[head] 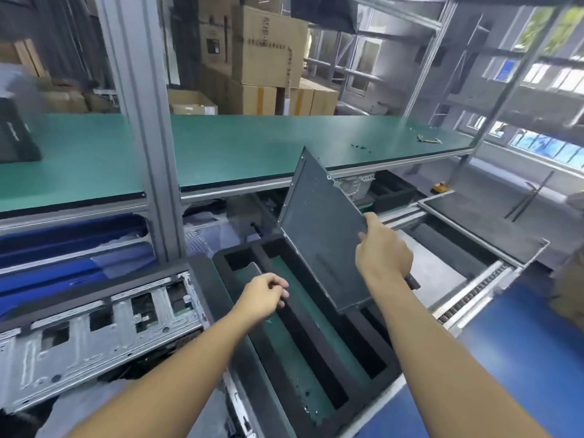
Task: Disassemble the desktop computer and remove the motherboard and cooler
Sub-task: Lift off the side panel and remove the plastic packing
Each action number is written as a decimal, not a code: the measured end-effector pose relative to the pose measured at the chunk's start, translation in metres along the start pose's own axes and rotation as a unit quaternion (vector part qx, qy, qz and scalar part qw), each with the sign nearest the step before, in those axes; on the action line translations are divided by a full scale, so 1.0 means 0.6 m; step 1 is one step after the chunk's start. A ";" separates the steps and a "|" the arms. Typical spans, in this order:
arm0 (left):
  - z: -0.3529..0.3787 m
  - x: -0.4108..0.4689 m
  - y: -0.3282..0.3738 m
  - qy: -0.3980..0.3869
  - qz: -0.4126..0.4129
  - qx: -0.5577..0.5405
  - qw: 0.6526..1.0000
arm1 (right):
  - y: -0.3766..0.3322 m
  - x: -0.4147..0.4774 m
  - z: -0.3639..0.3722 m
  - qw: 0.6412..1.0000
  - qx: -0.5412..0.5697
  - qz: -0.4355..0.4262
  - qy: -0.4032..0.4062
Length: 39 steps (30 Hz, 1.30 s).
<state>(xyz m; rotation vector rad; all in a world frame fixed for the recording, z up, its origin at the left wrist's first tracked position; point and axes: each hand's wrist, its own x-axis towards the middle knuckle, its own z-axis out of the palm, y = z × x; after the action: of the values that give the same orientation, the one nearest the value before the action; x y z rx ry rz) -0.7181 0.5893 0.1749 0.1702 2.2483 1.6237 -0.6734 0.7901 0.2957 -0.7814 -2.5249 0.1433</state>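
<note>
So the right hand [382, 251] has its fingers clamped on the right edge of one dark side panel [319, 222], tilted up on end with its low corner over the black foam tray [303, 330]. My guess is it's angled like that to drop edgewise into one of the two long slots I can count, so it parks upright and out of the way. The left hand [265, 295] sits at the tray's far-left end with its fingers curled. I can't tell if they're pinching foam or just steadying. The actual job, the one desktop case [94, 330], lies on its side at near left, metal frame exposed. I can't make out the motherboard or cooler, so those are probably still in there.
</note>
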 end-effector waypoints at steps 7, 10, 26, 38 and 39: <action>0.105 0.136 0.014 -0.006 -0.056 -0.046 0.997 | 0.058 0.140 0.076 0.999 -0.042 0.005 -0.035; 0.140 0.178 0.006 -0.018 -0.075 -0.037 0.996 | 0.072 0.189 0.100 0.996 -0.065 -0.003 -0.058; 0.134 0.297 -0.002 0.038 -0.132 -0.069 0.988 | 0.020 0.354 0.198 0.986 -0.060 -0.063 -0.141; 0.128 0.310 -0.020 0.034 -0.151 -0.052 0.987 | 0.079 0.349 0.327 0.975 0.003 -0.002 -0.222; 0.125 0.309 -0.023 0.034 -0.156 -0.048 0.986 | 0.085 0.359 0.329 0.972 0.003 0.001 -0.233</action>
<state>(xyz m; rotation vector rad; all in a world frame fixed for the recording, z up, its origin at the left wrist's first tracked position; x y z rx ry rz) -0.8619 0.7082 0.1010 -0.2547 2.1104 1.5813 -0.8972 0.9606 0.2017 -0.8254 -2.9592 0.3751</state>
